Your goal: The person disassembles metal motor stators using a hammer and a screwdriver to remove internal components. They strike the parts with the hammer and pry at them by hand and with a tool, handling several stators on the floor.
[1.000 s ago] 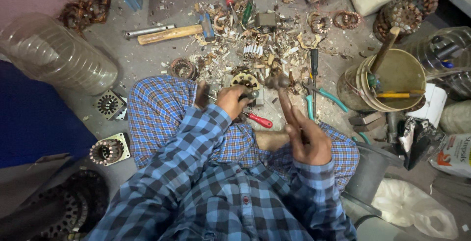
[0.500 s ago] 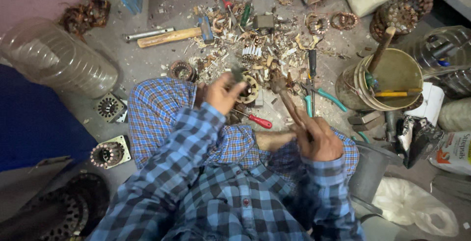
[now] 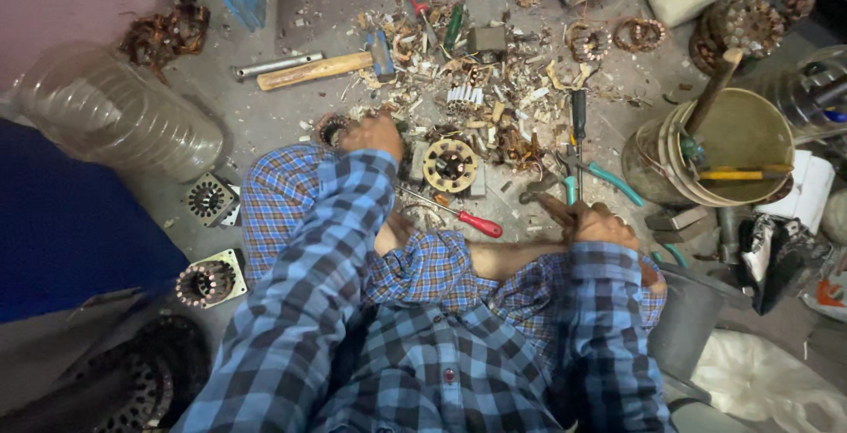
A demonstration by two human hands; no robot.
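Note:
I sit on the floor in a blue checked shirt. My left hand (image 3: 374, 134) reaches forward and left, beside a small copper-wound ring (image 3: 332, 128); its fingers are hidden from me. My right hand (image 3: 603, 224) is closed around the wooden handle of a hammer (image 3: 545, 203), held low over my knee. A round motor stator (image 3: 450, 166) lies on the floor between my hands. A red-handled screwdriver (image 3: 462, 218) rests just in front of my leg. Wood chips and scraps of copper wire are scattered all around.
Another hammer (image 3: 319, 70) and a metal rod (image 3: 275, 65) lie ahead on the left. A big clear plastic bottle (image 3: 115, 115) and two stators (image 3: 210, 199) (image 3: 205, 281) sit to my left. Teal-handled pliers (image 3: 602, 177) and a bucket (image 3: 737, 188) holding tools are on my right.
My left hand has left the stator and moved left toward the copper-wound ring. My right hand has lowered the hammer from above the stator to my knee.

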